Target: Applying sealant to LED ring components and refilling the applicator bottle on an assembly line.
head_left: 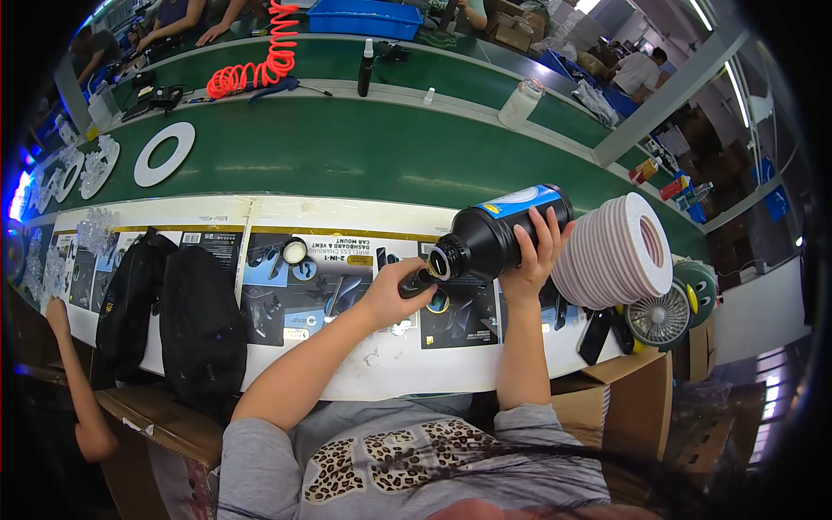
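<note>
My right hand (536, 253) is wrapped round a large black bottle (498, 227) with a blue label. That bottle is tipped over, its uncapped mouth pointing left and down. At the mouth, my left hand (397, 293) grips a small black bottle (416, 282), mostly covered by my fingers. The two bottles meet or nearly meet; whether liquid runs between them is too small to tell. A round black cap (295, 251), its pale inside facing up, lies on the printed cardboard (355, 299) left of my hands.
White rings (611, 251) are stacked at right, near a small fan (659, 316) and a phone (595, 336). Black pouches (204, 321) lie at left. Beyond runs a green conveyor belt (321, 147), with a spray bottle (366, 69) and a jar (521, 102) past it. Another person's arm (74, 373) shows at left.
</note>
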A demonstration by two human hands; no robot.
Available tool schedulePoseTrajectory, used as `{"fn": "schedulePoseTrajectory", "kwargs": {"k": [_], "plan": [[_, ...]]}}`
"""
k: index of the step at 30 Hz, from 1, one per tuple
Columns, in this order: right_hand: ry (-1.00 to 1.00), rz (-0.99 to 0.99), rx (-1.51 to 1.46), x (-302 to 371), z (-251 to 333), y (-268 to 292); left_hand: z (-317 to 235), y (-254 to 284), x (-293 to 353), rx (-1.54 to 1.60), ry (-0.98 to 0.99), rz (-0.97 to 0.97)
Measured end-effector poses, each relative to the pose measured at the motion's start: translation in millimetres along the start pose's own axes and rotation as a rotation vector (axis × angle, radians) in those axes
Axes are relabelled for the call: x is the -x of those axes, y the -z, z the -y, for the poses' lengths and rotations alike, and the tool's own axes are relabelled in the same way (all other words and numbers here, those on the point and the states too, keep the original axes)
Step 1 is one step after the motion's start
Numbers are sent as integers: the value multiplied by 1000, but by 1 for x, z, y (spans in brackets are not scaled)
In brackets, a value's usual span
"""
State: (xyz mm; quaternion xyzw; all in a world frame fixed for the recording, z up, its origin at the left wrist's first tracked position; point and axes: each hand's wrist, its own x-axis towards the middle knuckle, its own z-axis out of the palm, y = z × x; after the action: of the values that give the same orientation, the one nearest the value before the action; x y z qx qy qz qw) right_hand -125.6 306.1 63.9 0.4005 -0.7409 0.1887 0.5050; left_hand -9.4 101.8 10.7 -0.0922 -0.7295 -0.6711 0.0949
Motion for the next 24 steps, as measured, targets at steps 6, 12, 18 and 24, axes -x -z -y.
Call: {"fn": "schedulePoseTrajectory", "kwargs": {"k": [6, 12, 18, 24], "plan": [[1, 5, -5, -2, 1, 2, 1, -1, 0, 9, -3, -2], [2, 4, -12, -3, 3, 1, 2, 1, 1, 12, 1, 1], [-3, -6, -14, -1, 1, 0, 0, 0, 0, 15, -4, 0], [-6, 0, -18, -2, 2, 2, 4, -1, 0, 20, -4, 3]]}}
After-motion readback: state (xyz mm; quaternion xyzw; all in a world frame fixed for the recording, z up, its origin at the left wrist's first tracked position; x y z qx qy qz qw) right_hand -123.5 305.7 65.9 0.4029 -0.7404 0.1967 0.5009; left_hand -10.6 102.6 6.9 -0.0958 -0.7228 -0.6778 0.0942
